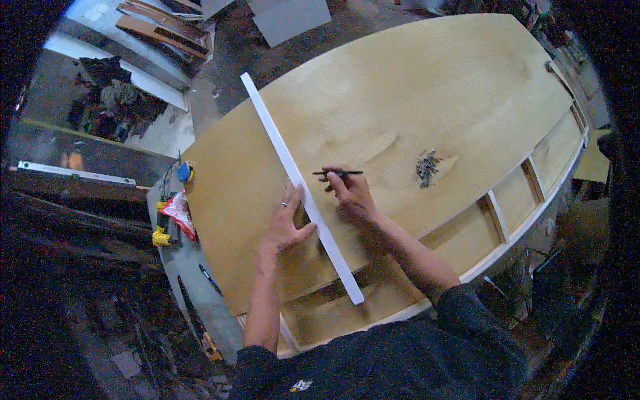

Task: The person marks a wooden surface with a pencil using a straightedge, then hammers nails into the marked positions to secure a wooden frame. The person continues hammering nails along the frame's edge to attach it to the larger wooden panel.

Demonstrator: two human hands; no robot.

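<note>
Because the white strip (305,193), set eleven to five o'clock across the panel (373,87), looks light and stiff, I favour holding mid-length, where the left hand (288,225) rests spread, the right hand (350,195) pinching a dark pen (349,173).

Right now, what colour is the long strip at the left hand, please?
The long strip is white, best seen in the head view.
</note>
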